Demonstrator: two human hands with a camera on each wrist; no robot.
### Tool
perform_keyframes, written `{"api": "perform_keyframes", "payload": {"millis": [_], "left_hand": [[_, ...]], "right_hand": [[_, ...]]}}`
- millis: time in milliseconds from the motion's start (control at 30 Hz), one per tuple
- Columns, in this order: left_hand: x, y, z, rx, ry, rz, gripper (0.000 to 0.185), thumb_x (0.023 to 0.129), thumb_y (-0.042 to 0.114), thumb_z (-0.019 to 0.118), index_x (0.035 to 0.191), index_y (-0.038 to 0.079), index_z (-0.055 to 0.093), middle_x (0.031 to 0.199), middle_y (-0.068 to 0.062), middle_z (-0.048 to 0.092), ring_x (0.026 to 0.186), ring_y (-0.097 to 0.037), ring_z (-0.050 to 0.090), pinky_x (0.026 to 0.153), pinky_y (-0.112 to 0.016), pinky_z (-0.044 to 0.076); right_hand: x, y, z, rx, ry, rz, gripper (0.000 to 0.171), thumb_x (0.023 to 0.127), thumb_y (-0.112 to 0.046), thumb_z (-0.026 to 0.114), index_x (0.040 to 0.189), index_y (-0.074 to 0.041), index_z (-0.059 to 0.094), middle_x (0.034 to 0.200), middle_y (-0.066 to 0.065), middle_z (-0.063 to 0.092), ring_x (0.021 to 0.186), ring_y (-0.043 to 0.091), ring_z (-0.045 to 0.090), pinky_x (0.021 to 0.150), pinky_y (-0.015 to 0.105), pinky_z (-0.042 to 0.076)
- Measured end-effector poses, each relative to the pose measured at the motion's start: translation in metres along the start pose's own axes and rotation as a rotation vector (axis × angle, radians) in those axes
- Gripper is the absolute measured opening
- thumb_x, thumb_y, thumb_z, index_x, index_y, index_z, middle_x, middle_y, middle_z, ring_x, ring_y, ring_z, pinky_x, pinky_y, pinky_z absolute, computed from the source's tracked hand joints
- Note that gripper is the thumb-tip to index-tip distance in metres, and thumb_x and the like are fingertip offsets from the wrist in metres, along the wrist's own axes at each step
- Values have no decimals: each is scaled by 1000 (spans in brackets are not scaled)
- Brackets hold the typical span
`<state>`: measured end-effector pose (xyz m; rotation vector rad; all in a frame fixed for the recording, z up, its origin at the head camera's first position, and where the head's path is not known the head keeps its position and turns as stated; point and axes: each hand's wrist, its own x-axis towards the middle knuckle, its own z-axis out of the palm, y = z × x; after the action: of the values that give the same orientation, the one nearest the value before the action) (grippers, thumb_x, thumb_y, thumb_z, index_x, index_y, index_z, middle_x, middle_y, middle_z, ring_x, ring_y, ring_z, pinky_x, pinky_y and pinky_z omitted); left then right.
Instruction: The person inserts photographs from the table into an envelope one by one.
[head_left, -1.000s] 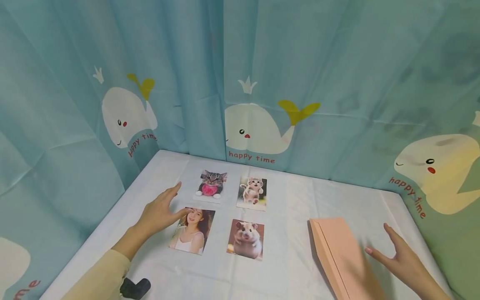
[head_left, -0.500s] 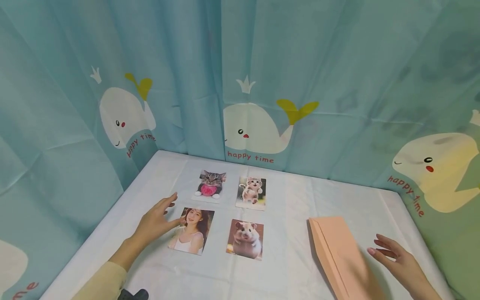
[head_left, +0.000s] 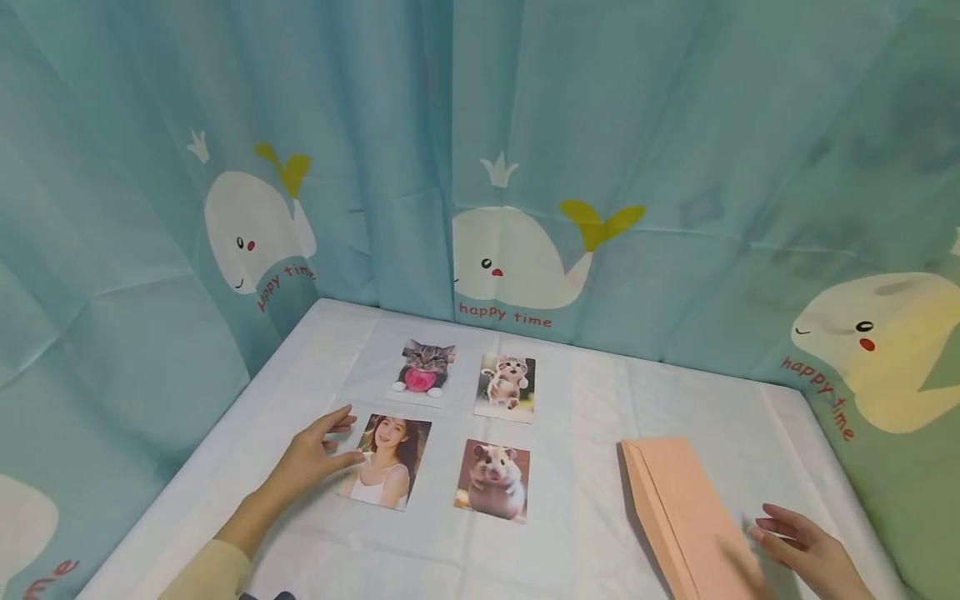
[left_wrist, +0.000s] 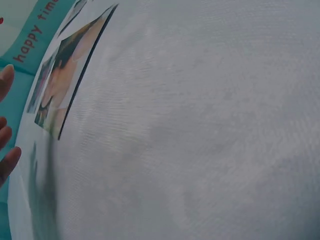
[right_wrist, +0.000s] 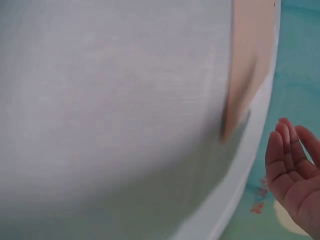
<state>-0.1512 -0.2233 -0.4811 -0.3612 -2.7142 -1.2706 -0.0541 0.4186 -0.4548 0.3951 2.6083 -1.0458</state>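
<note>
My left hand (head_left: 307, 458) hovers at the left edge of a portrait photo (head_left: 393, 471), its thumb overlapping the picture in the head view. Only the fingertips (left_wrist: 6, 82) show in the left wrist view, apart from the photo (left_wrist: 65, 75). A hamster photo (head_left: 491, 482) lies right of the portrait. Behind these two are a tabby cat photo (head_left: 422, 371) and a kitten photo (head_left: 506, 386). At the right lies a long peach envelope (head_left: 690, 500). My right hand (head_left: 813, 554) is beside its right edge with bent, relaxed fingers, holding nothing; the right wrist view shows its palm (right_wrist: 300, 190).
A white cloth (head_left: 570, 533) covers the table. Blue-green curtains (head_left: 390, 167) with whale prints rise along its back and both sides. Part of a black object (head_left: 281, 596) shows at the bottom edge, near the left sleeve (head_left: 213, 571).
My left hand has drawn slightly back and lower along the portrait photo, fingers bending more. My right hand has moved toward the near edge, its fingers coming closer together. Photos and envelope stay put.
</note>
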Motion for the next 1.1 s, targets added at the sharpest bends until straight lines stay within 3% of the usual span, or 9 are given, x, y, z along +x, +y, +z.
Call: {"api": "perform_keyframes", "payload": {"millis": [100, 233, 333, 500, 767, 967, 1100], "left_hand": [[-2, -1, 4, -1, -16, -16, 73, 71, 11, 82, 131, -11, 45, 115, -22, 62, 104, -38, 60, 82, -45, 53], [0, -3, 9, -23, -36, -45, 71, 72, 10, 81, 130, -10, 46, 114, -22, 62, 105, -38, 60, 83, -45, 53], [1, -5, 13, -57, -57, -60, 69, 73, 8, 81, 129, -10, 46, 114, -24, 62, 106, -39, 59, 85, -45, 52], [3, -9, 15, -55, -106, -83, 70, 73, 12, 81, 129, -10, 46, 114, -23, 61, 105, -37, 59, 85, -42, 52], [2, -19, 19, -5, -115, -74, 73, 71, 16, 82, 128, -11, 46, 110, -17, 61, 90, -20, 56, 70, -24, 49], [4, -20, 23, 58, -95, -31, 75, 66, 17, 86, 124, -12, 48, 101, -10, 58, 79, -11, 46, 65, -23, 42], [6, -18, 27, 82, -94, -60, 74, 63, 15, 87, 121, -13, 50, 96, -10, 55, 80, -15, 46, 66, -24, 42]], "right_hand": [[3, 8, 0, 34, -56, 57, 75, 96, -38, 54, 139, 16, 26, 121, 20, 61, 81, -16, 49, 72, 19, 51], [1, 18, 6, 68, -65, 73, 75, 93, -37, 59, 140, 13, 28, 126, 27, 55, 89, 0, 60, 73, 21, 52], [-1, 23, 11, 14, -29, 4, 72, 90, -32, 64, 137, 13, 33, 122, 30, 56, 90, 5, 62, 72, 22, 53], [-3, 25, 21, -61, 44, -133, 69, 86, -19, 70, 133, 17, 34, 112, 26, 60, 80, -11, 52, 69, 19, 52], [1, 16, 27, -93, -39, -8, 81, 82, -32, 74, 133, 17, 33, 114, 26, 55, 93, 22, 57, 69, 26, 50], [0, 11, 32, -181, -19, -12, 84, 74, -37, 80, 122, 18, 39, 103, 22, 58, 91, 29, 55, 76, 40, 50], [1, 9, 35, -185, -16, 39, 89, 69, -43, 82, 118, 18, 39, 98, 20, 58, 89, 29, 54, 76, 42, 49]]}}
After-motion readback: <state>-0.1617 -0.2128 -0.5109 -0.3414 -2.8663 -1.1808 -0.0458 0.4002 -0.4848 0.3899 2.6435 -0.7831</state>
